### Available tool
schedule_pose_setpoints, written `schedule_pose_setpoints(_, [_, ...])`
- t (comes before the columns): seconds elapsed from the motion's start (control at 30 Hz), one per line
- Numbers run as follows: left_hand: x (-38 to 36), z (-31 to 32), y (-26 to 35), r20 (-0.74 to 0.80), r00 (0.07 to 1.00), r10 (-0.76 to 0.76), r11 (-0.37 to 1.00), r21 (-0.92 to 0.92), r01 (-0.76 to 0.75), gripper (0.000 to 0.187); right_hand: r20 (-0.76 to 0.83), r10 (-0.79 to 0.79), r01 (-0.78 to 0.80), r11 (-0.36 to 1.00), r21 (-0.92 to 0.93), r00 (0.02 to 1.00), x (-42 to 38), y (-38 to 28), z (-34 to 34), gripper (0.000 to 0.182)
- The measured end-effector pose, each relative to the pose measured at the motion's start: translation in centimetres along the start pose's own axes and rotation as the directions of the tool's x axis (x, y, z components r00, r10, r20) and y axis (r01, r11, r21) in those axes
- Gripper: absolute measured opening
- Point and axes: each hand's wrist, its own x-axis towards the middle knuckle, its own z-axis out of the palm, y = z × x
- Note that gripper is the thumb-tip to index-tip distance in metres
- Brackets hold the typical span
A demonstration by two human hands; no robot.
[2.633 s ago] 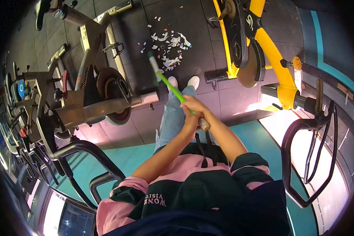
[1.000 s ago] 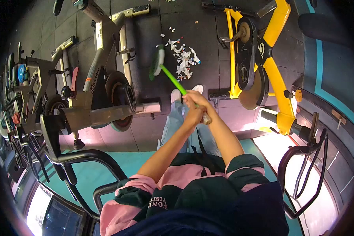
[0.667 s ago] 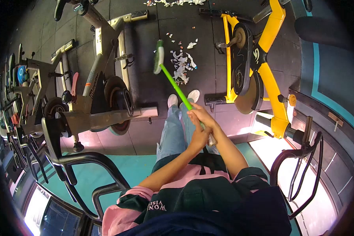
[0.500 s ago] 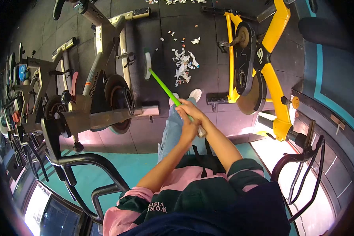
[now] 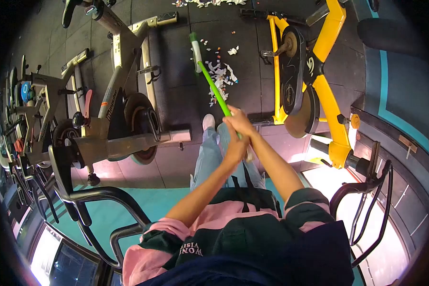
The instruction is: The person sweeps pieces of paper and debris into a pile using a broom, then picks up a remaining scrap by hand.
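- We see the brush head [image 5: 196, 53] blurred, its bristles impossible to tell apart.
- Our left hand [image 5: 234, 148] and right hand [image 5: 240, 123] cover part of the green handle [image 5: 213, 88]; some curled fingers are lost behind the grip.
- Our right shoe is hidden from us.
- Print on the nearer paper scraps [image 5: 218, 78] is too small for us to read; the farther scraps [image 5: 209, 3] are cut by the top edge.
- The same edge crops the yellow bike [image 5: 331, 100].
- We can read only part of the shirt lettering [image 5: 190, 249].
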Motion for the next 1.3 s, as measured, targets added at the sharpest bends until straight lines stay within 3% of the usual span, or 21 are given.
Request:
schedule_pose_setpoints(0.03, [-1.4, 0.1, -0.9, 0.005, 0.998, -0.061, 0.997, 0.054, 0.06, 0.086, -0.065, -0.071, 0.071, 0.997, -0.001, 0.995, -1.6, 0.8, 0.6, 0.055])
schedule_pose_setpoints(0.07, [-2.8, 0.5, -1.6, -0.006, 1.0, -0.026, 0.998, 0.06, 0.026, 0.086, -0.044, -0.065, 0.065, 0.998, -0.001, 0.997, -3.6, 0.1, 0.5, 0.055])
schedule_pose_setpoints(0.13, [-5.3, 1.4, -2.9, 0.008, 0.999, -0.036, 0.995, 0.095, 0.035, 0.087, 0.139, 0.113, -0.142, 0.965, 0.222, 0.984, -6.8, -0.4, 0.3, 0.055])
schedule_pose_setpoints(0.17, [-6.3, 1.8, -3.5, 0.03, 0.996, -0.079, 0.989, 0.125, 0.075, 0.088, 0.138, 0.111, -0.14, 0.965, 0.221, 0.984, -8.1, -0.3, 0.1, 0.055])
schedule_pose_setpoints(0.23, [-7.0, 2.7, -7.0, 0.032, 0.998, -0.054, 0.994, 0.099, 0.05, 0.09, 0.33, 0.28, -0.375, 0.887, 0.27, 0.902, -10.3, 0.1, -0.4, 0.051])
schedule_pose_setpoints(0.3, [-7.1, 3.2, -7.3, 0.035, 0.999, -0.027, 0.997, 0.074, 0.024, 0.091, 0.335, 0.259, -0.35, 0.903, 0.25, 0.906, -11.4, 1.2, -0.4, 0.049])
schedule_pose_setpoints(0.33, [-7.6, 3.4, -6.1, 0.05, 0.988, -0.149, 0.988, -0.04, 0.151, 0.092, 0.344, 0.243, -0.332, 0.915, 0.229, 0.907, -11.5, 2.2, -0.4, 0.046])
schedule_pose_setpoints(0.37, [-7.6, 3.5, -5.3, 0.078, 0.961, -0.267, 0.949, -0.15, 0.276, 0.093, 0.343, 0.242, -0.331, 0.915, 0.23, 0.908, -11.0, 3.3, -0.5, 0.046])
schedule_pose_setpoints(0.43, [-6.3, 3.4, -5.0, 0.119, 0.957, -0.264, 0.947, -0.156, 0.281, 0.093, 0.255, 0.299, -0.314, 0.949, 0.02, 0.919, -9.8, 5.0, -0.7, 0.042])
schedule_pose_setpoints(0.5, [-4.7, 3.3, -5.2, 0.164, 0.95, -0.267, 0.943, -0.16, 0.292, 0.093, 0.158, 0.269, -0.264, 0.963, -0.047, 0.95, -8.3, 5.2, -1.6, 0.04])
schedule_pose_setpoints(0.57, [-2.8, 3.7, -5.9, 0.177, 0.972, -0.153, 0.961, -0.202, 0.188, 0.092, 0.061, 0.23, -0.221, 0.967, -0.128, 0.971, -6.9, 4.6, -2.8, 0.039])
schedule_pose_setpoints(0.63, [-2.4, 3.7, -3.5, 0.182, 0.971, -0.156, 0.969, -0.161, 0.186, 0.091, -0.028, 0.166, -0.168, 0.974, -0.149, 0.986, -5.6, 3.0, -3.4, 0.04])
schedule_pose_setpoints(0.77, [-3.5, 3.7, -2.4, 0.198, 0.975, -0.099, 0.977, -0.166, 0.133, 0.092, -0.021, 0.174, -0.174, 0.964, -0.199, 0.985, -6.8, -1.6, -4.1, 0.045])
schedule_pose_setpoints(0.87, [-5.1, 4.1, -5.8, 0.102, 0.995, 0.02, 0.999, -0.052, -0.014, 0.092, 0.029, 0.127, -0.128, 0.991, 0.031, 0.992, -8.9, 1.3, -2.7, 0.056])
schedule_pose_setpoints(1.0, [-8.7, 4.6, -5.5, 0.112, 0.992, -0.059, 0.998, 0.012, 0.058, 0.093, 0.151, 0.197, -0.224, 0.957, 0.184, 0.969, -12.7, 0.0, -2.3, 0.052])
schedule_pose_setpoints(1.07, [-8.4, 4.7, -7.1, 0.084, 0.994, -0.067, 0.996, -0.052, 0.072, 0.094, 0.204, 0.18, -0.232, 0.935, 0.27, 0.962, -13.3, 0.7, -1.9, 0.045])
schedule_pose_setpoints(1.1, [-7.8, 4.5, -7.4, 0.084, 0.994, -0.065, 0.997, -0.045, 0.069, 0.094, 0.202, 0.176, -0.228, 0.934, 0.275, 0.963, -12.7, 2.3, -1.5, 0.045])
schedule_pose_setpoints(1.17, [-5.9, 3.8, -7.5, 0.092, 0.972, -0.218, 0.976, 0.02, 0.217, 0.095, 0.18, 0.163, -0.189, 0.973, 0.136, 0.97, -10.8, 6.2, -0.8, 0.052])
schedule_pose_setpoints(1.2, [-5.0, 3.6, -7.3, 0.094, 0.977, -0.193, 0.981, 0.039, 0.19, 0.094, 0.177, 0.163, -0.189, 0.971, 0.143, 0.971, -10.2, 6.4, -1.0, 0.052])
schedule_pose_setpoints(1.27, [-3.5, 3.6, -6.1, 0.094, 0.975, -0.2, 0.98, 0.041, 0.197, 0.093, 0.266, 0.339, -0.406, 0.875, 0.265, 0.903, -8.3, 6.1, -1.7, 0.049])
schedule_pose_setpoints(1.3, [-2.9, 3.7, -5.7, 0.092, 0.974, -0.205, 0.979, 0.032, 0.203, 0.092, 0.267, 0.341, -0.41, 0.871, 0.271, 0.901, -7.5, 6.0, -1.9, 0.049])
